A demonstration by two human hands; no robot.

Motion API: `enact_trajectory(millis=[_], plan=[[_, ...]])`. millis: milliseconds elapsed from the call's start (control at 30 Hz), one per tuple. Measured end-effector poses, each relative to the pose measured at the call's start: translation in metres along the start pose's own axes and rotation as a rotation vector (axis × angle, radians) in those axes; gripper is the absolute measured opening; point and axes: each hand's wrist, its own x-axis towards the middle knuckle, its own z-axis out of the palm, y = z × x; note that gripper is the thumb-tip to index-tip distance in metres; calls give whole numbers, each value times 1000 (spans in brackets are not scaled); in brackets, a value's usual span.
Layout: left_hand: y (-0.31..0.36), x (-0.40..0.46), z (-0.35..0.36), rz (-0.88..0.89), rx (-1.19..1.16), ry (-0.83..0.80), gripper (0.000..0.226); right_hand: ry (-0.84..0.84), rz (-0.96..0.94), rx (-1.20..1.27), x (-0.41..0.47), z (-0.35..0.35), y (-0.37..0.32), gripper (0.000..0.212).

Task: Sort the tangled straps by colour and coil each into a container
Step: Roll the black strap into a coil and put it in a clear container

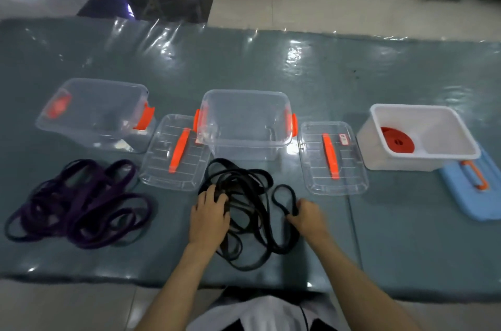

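The black strap tangle (pixel 244 203) is piled near the middle, just in front of the centre clear box (pixel 245 120); it's pressed down by the left hand (pixel 208 215) with fingers spread, while one loop is pinched by the curled fingers of the right hand (pixel 306 215). The purple straps (pixel 78 206) are heaped near-left, and a coiled red strap (pixel 397 140) is already sat in the white tub (pixel 423 138) on the right.
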Motion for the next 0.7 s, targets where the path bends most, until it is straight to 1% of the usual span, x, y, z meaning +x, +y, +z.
enact_trajectory(millis=[67, 133, 167, 233, 300, 333, 400, 467, 533, 600, 700], plan=[[-4, 0, -2, 18, -20, 8, 34, 46, 14, 38, -1, 8, -6, 27], [-6, -1, -4, 33, -28, 21, 34, 92, 42, 145, -2, 6, -8, 24], [-7, -1, -6, 41, -28, 30, 33, 121, 56, 225, -1, 1, -8, 23], [-7, -1, -9, 65, -54, 53, 31, 166, 86, 463, -1, -15, -8, 21], [1, 1, -15, 117, -136, 78, 30, 168, 73, 700, -6, -38, -11, 28], [8, 3, -20, 157, -216, 84, 30, 161, 39, 795, -9, -50, -15, 32], [28, 7, -35, 239, -451, 53, 30, 149, -55, 943, -19, -72, -26, 34], [50, 10, -53, 299, -675, -10, 31, 153, -180, 1008, -31, -91, -41, 35], [71, 12, -71, 322, -864, -64, 35, 169, -305, 1016, -46, -105, -57, 35], [88, 15, -87, 303, -1040, -72, 38, 192, -410, 1007, -60, -116, -73, 37], [101, 21, -110, 161, -1289, -58, 43, 283, -557, 960, -79, -123, -94, 46]])
